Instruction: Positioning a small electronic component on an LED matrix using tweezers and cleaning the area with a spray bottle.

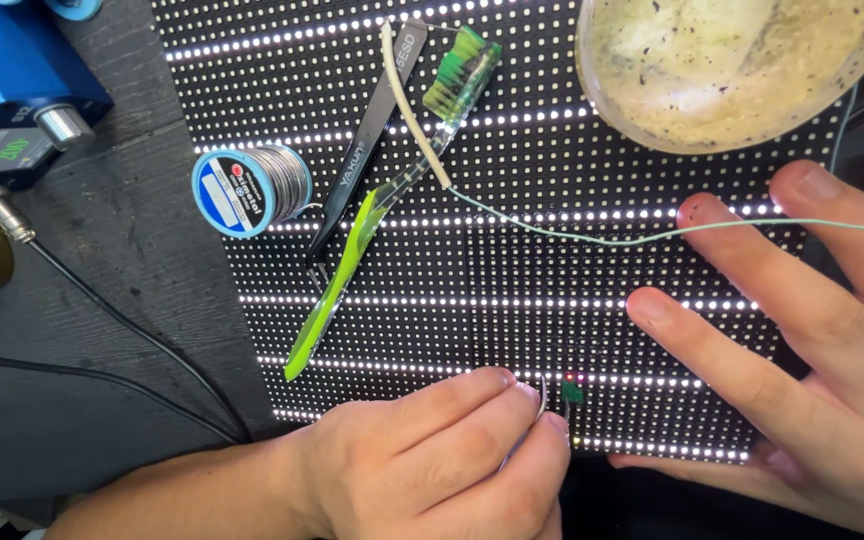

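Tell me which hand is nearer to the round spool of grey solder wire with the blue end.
Left. The left hand lies below and to the right of the solder spool, pinching a thin metal tool. The right hand rests flat far across the lit LED panel.

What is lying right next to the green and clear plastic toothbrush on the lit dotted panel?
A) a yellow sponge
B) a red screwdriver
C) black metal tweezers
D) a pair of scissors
C: black metal tweezers lie alongside the green and clear plastic toothbrush on the lit dotted panel, near a blue-ended spool of solder wire.
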